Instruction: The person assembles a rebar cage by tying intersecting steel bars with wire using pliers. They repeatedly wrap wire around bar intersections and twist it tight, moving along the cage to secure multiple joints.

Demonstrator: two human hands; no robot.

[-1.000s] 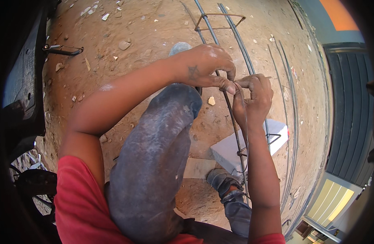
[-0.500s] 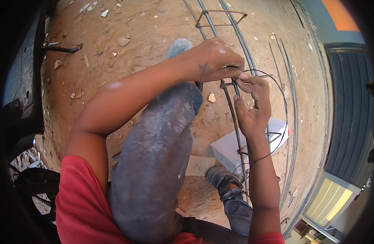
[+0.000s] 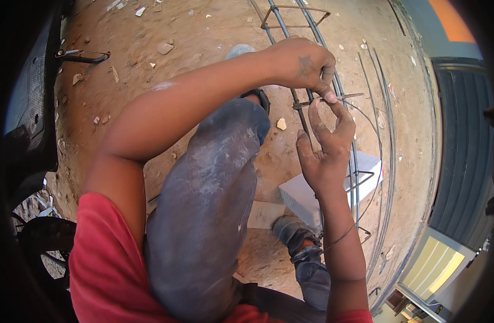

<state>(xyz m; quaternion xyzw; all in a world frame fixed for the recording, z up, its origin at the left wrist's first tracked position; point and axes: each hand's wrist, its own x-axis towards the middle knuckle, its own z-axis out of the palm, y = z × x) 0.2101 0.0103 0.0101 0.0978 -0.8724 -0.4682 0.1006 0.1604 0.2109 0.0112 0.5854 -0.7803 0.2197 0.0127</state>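
Note:
A cage of long steel reinforcing bars (image 3: 281, 24) runs from the top of the view down past my right arm. A small cross bar, seemingly a stirrup (image 3: 354, 96), crosses it where both hands meet. My left hand (image 3: 306, 64) reaches over from the left, thumb and finger pinched at that crossing, apparently on thin dark tie wire (image 3: 379, 142). The wire curves right and down toward my right forearm; its end is hidden. My right hand (image 3: 332, 142) is just below, fingertips close to the left thumb and its own thumb spread apart.
A white block (image 3: 303, 199) lies under the cage beside my shoe (image 3: 285, 230). Loose bars (image 3: 384, 91) stretch along the ground to the right. Another stirrup (image 3: 298, 26) crosses the cage farther up. Dirt ground with stone chips spreads around; a dark ribbed shutter (image 3: 462, 140) stands right.
Both hands have stayed at the crossing. The left hand has shifted slightly right and rolled; the right fingers and thumb have spread. The wire loop has dropped and moved slightly.

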